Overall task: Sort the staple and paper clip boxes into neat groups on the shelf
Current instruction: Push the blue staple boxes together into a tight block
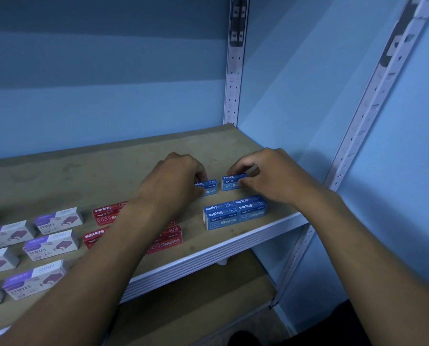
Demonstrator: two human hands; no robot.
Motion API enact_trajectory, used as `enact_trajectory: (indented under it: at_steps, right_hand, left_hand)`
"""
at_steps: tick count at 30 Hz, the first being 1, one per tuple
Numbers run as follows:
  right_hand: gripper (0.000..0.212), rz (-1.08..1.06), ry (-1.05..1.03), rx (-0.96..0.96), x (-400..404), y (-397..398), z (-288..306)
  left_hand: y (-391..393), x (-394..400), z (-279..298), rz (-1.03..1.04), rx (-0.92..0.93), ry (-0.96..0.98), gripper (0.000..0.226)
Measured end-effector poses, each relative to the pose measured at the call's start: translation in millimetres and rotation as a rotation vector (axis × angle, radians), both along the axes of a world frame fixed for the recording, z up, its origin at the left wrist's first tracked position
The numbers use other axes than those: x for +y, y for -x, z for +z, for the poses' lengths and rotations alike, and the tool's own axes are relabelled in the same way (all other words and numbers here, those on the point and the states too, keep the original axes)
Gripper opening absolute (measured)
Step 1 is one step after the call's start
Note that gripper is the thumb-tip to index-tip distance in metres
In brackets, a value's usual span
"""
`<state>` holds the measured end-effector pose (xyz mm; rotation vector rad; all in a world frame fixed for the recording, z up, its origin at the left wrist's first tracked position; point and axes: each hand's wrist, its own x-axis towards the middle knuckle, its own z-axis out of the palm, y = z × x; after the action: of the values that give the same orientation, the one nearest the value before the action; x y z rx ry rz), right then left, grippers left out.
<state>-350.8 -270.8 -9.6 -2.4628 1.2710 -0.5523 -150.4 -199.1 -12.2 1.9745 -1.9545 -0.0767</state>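
1. Your fingers on both hands are pinched shut, each on its own blue staple box, toward the back right of the shelf (88, 176).
2. Your left hand (176, 176) grips the left blue box (208, 187) from its left end; most of that box is hidden under your knuckles, with only its right part showing.
3. Your right hand (271, 176) clamps the right blue box (231, 183) between thumb and forefinger, thumb at the near side, forefinger curled over the back edge.
4. These two boxes sit on the shelf board side by side, near each other with a narrow gap between them.
5. Nearer the front edge, just below your right wrist, you have a blue group (234, 213) of staple boxes packed tight and touching, labels facing you.
6. Left of that, the red staple boxes (166, 239) lie in loose rows, partly covered by your left forearm, so you cannot count them all.
7. Further left you see the purple-and-white staple boxes (51, 244) set out in rows, spaced apart, running off the left edge of view.
8. Behind the shelf stands a blue wall (108, 96), and a white slotted upright (233, 83) rises at the back right corner.
9. A lower shelf (196, 303) shows beneath the front lip.
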Motion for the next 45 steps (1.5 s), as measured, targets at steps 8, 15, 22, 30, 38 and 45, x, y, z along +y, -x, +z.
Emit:
enact_trajectory:
  at_steps: [8, 15, 22, 30, 38, 45]
  right_hand:
    - [0.021, -0.020, 0.018, -0.052, -4, 1, -2]
    - [0.021, -0.032, 0.046, -0.095, 6, 11, 8]
    - [0.020, -0.012, 0.065, -0.062, 15, 10, 15]
    - [0.020, -0.009, 0.055, -0.044, 20, 10, 16]
    - [0.020, 0.013, 0.018, -0.005, 24, 18, 17]
    - [0.020, 0.046, -0.063, 0.007, 26, 20, 16]
  left_hand:
    - [1, -1, -1, 0.005, 0.035, 0.016, 0.018]
    - [1, 8, 7, -0.020, 0.080, 0.067, 0.017]
    - [3, 16, 14, -0.039, 0.098, 0.052, 0.017]
    - [8, 21, 16, -0.083, 0.134, 0.020, 0.016]
    - [12, 23, 15, -0.106, 0.116, 0.006, 0.016]
    - [12, 23, 15, -0.124, 0.136, -0.057, 0.014]
